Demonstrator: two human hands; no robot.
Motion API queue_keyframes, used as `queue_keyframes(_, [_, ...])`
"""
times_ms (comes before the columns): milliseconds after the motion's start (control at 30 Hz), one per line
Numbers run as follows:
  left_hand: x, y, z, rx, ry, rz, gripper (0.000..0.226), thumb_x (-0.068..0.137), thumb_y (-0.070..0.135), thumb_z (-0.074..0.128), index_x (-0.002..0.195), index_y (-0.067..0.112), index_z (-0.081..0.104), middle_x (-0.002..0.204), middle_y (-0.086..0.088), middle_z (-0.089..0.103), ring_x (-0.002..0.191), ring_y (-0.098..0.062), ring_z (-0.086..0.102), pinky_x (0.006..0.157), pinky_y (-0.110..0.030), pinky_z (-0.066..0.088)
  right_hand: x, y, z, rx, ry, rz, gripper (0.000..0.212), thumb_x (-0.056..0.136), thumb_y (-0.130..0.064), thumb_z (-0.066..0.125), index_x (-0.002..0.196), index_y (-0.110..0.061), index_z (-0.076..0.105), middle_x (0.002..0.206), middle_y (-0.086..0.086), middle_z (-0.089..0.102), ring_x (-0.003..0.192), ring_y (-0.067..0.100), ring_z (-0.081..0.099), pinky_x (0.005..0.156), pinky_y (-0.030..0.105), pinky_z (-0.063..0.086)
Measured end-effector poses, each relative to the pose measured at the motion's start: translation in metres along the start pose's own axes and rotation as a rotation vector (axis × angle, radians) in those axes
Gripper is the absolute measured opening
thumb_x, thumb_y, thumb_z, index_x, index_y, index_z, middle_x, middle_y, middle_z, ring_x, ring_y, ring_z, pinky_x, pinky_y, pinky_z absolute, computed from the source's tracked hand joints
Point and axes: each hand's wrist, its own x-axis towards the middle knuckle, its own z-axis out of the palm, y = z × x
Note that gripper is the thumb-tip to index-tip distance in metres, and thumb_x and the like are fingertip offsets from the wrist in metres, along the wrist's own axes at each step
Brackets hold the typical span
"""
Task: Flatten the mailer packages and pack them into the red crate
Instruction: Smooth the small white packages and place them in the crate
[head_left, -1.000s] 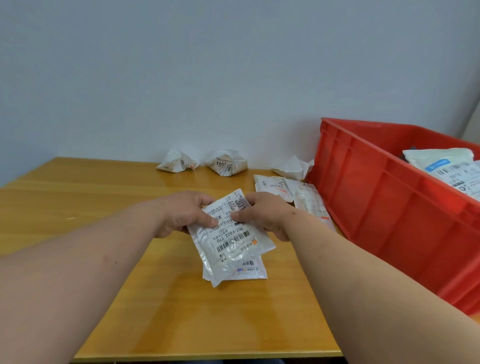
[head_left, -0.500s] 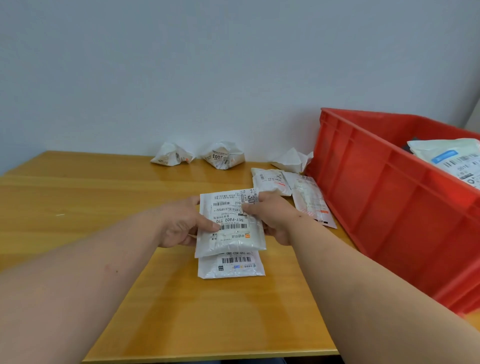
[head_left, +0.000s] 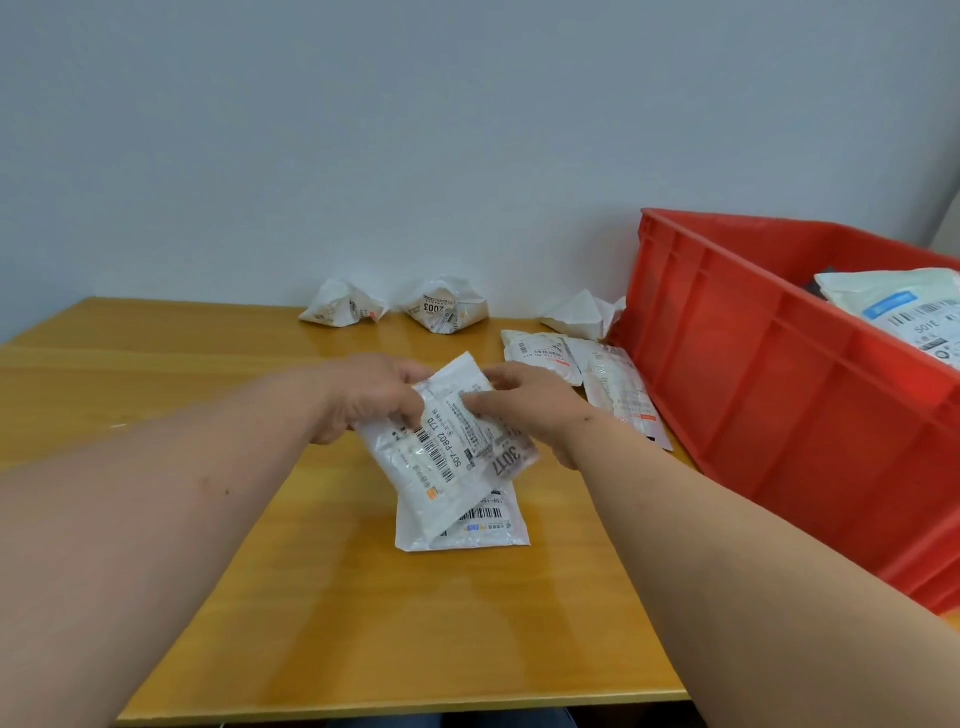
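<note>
A white mailer package (head_left: 441, 457) with barcode labels is held tilted over the table's middle. My left hand (head_left: 374, 397) grips its upper left edge and my right hand (head_left: 524, 405) pinches its upper right edge. Under it a second flat mailer (head_left: 483, 530) lies on the wooden table (head_left: 363, 623). The red crate (head_left: 779, 405) stands at the right with flat mailers (head_left: 904, 312) inside.
Three crumpled mailers (head_left: 343, 309) (head_left: 447, 310) (head_left: 584, 314) sit along the back wall. Two flat mailers (head_left: 540, 351) (head_left: 621, 387) lie beside the crate's left wall. The table's front edge runs close to my body.
The held mailer has turned in my hands: it lay squarely over the lower mailer, and now it is rotated so its labels run diagonally. Both hands shifted grip along its top.
</note>
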Motion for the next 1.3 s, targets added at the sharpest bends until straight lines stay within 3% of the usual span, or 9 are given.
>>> queue_keyframes(100, [0.007,0.011,0.0,0.067,0.185,0.079,0.06,0.077,0.0,0.066,0.125,0.035,0.061,0.107,-0.004,0.07,0.097,-0.023,0.066,0.086,-0.037,0.055,0.002,-0.006,0.003,0.035,0.013,-0.009,0.012,0.094,-0.022,0.067,0.106,-0.021,0.066,0.093,0.002,0.075,0.083,0.019,0.074,0.078,0.039,0.061])
queue_keyframes(200, [0.013,0.005,-0.002,-0.263,0.493,0.047,0.084,0.08,0.026,0.079,0.148,0.035,0.03,0.123,-0.005,0.057,0.104,-0.025,0.061,0.088,-0.044,0.054,0.004,-0.004,0.001,0.234,0.09,0.071,0.011,0.094,-0.013,0.067,0.097,-0.012,0.056,0.087,0.006,0.074,0.07,0.019,0.073,0.06,0.033,0.06])
queue_keyframes(333, [0.0,-0.017,0.005,-0.457,0.17,-0.188,0.065,0.085,0.026,0.074,0.141,0.015,0.042,0.112,-0.011,0.07,0.098,-0.029,0.069,0.081,-0.043,0.057,0.005,0.006,-0.003,0.44,0.148,0.162,0.049,0.088,-0.003,0.071,0.129,-0.005,0.043,0.1,0.016,0.073,0.076,0.024,0.075,0.056,0.032,0.059])
queue_keyframes(467, [0.004,-0.03,0.012,-0.42,0.11,-0.162,0.038,0.091,-0.002,0.06,0.12,0.022,0.059,0.103,-0.008,0.075,0.094,-0.025,0.07,0.078,-0.039,0.056,-0.001,0.011,-0.007,0.338,0.079,0.232,0.028,0.09,-0.011,0.069,0.114,-0.009,0.056,0.096,0.011,0.074,0.078,0.023,0.072,0.074,0.037,0.058])
queue_keyframes(667, [0.007,-0.024,0.007,-0.138,0.059,-0.132,0.047,0.092,-0.004,0.057,0.124,0.03,0.064,0.107,-0.003,0.074,0.098,-0.021,0.07,0.076,-0.033,0.056,-0.003,0.014,-0.009,0.0,-0.033,0.196,0.017,0.089,-0.016,0.071,0.104,-0.017,0.065,0.103,0.006,0.073,0.09,0.02,0.07,0.079,0.038,0.059])
queue_keyframes(867, [0.02,-0.023,0.026,0.387,0.416,0.053,0.073,0.084,0.024,0.075,0.147,0.028,0.037,0.136,-0.004,0.048,0.121,-0.023,0.048,0.097,-0.036,0.046,-0.006,0.028,0.011,-0.228,-0.038,0.249,0.064,0.09,0.0,0.062,0.144,-0.019,0.032,0.111,0.014,0.064,0.085,0.029,0.069,0.067,0.038,0.06])
queue_keyframes(967, [0.019,-0.038,0.039,0.715,0.334,0.084,0.067,0.085,0.043,0.069,0.144,0.035,0.039,0.149,-0.001,0.035,0.138,-0.025,0.03,0.111,-0.041,0.033,-0.005,0.039,0.018,-0.394,-0.038,0.259,0.081,0.09,-0.002,0.058,0.154,-0.026,0.014,0.11,0.012,0.06,0.076,0.026,0.068,0.059,0.034,0.06])
queue_keyframes(1133, [0.013,-0.05,0.052,1.028,0.226,0.153,0.052,0.098,0.044,0.048,0.148,0.034,0.036,0.156,0.005,0.028,0.142,-0.02,0.025,0.114,-0.041,0.027,-0.011,0.041,0.021,-0.833,0.014,0.025,0.067,0.09,-0.018,0.056,0.151,-0.028,0.031,0.141,0.005,0.04,0.124,0.027,0.047,0.097,0.041,0.05])
queue_keyframes(1300, [0.003,-0.044,0.055,1.022,0.083,0.091,0.059,0.099,0.051,0.043,0.15,0.025,0.033,0.159,0.006,0.026,0.142,-0.019,0.03,0.113,-0.038,0.031,-0.014,0.046,0.033,-0.897,-0.121,-0.1,0.05,0.098,-0.014,0.041,0.148,-0.017,0.039,0.162,0.004,0.022,0.146,0.025,0.027,0.114,0.043,0.035])
